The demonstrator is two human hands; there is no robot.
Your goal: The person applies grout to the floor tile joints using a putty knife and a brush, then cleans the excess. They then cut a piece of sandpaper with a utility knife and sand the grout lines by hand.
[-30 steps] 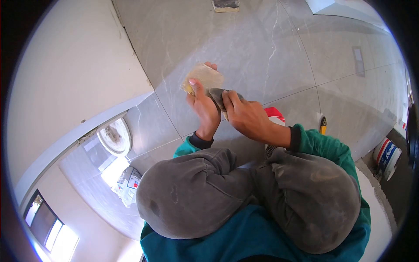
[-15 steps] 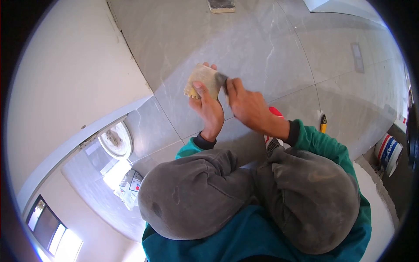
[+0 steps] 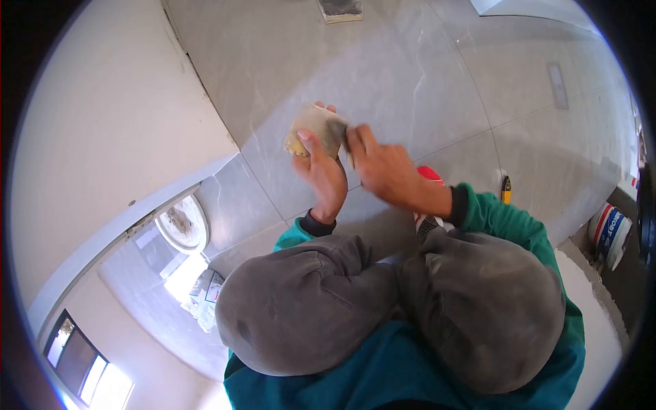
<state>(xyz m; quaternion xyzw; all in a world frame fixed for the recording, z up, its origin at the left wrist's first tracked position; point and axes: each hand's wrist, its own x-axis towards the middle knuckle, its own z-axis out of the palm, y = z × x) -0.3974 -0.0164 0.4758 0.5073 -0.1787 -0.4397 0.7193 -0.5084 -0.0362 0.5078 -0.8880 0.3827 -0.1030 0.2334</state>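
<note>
My left hand (image 3: pixel 324 174) is closed around a pale, squarish flat plate (image 3: pixel 311 130), thumb across its face and fingertips showing past the far edge. The plate's lower left corner is yellow and bumpy. From the other side my right hand (image 3: pixel 386 167) grips a putty knife, its dark blade (image 3: pixel 336 130) lying against the plate's right part. The knife's handle is mostly hidden by my fingers and somewhat blurred. Both hands are above the grey tiled floor, in front of my bent knees.
On the floor to the right lies a yellow and black utility knife (image 3: pixel 506 190). A labelled bucket (image 3: pixel 610 232) is at the far right. Left are a round white tub (image 3: pixel 183 222) and a bag (image 3: pixel 205 294). A dark-topped slab (image 3: pixel 341 10) lies ahead; a white wall (image 3: pixel 130 96) bounds the left.
The putty knife's blade has moved a little left and down over the plate, with my right hand following. The left hand still holds the plate, and the view has shifted slightly.
</note>
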